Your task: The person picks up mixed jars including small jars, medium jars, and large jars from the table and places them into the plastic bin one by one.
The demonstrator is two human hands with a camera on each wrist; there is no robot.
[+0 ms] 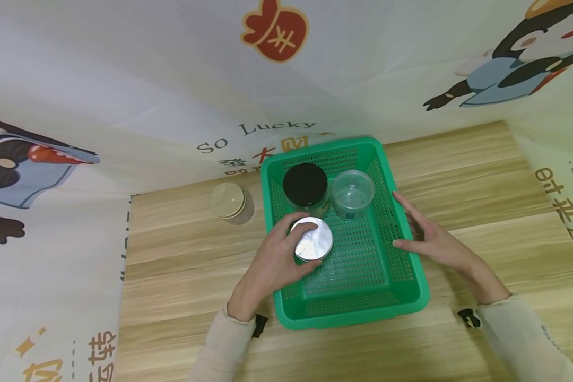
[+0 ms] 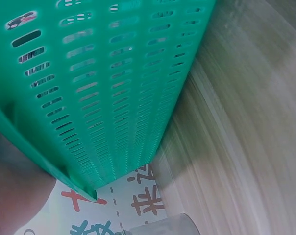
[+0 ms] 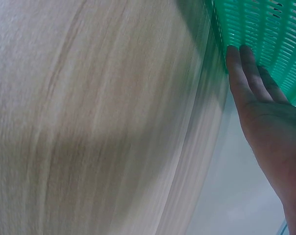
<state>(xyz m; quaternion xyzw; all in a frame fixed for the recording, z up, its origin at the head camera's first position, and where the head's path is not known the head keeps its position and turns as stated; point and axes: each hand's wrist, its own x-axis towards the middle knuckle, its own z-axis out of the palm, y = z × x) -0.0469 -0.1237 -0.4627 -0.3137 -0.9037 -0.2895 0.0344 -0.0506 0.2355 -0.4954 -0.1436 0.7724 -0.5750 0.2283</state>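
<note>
Inside a green plastic basket, my left hand grips a round container with a shiny silver lid; its fingers are bent over the lid and its thumb is at the near side. A jar with a black lid stands just beyond that hand, and a clear plastic tub sits to its right. My right hand holds the basket's right side, thumb over the rim. In the right wrist view, straight fingers lie against the outer wall. The left wrist view shows mostly the basket's perforated outside.
A clear jar with a cream lid stands on the wooden table, left of the basket. A printed cloth hangs behind the table. Wood surface extends to the right of the basket.
</note>
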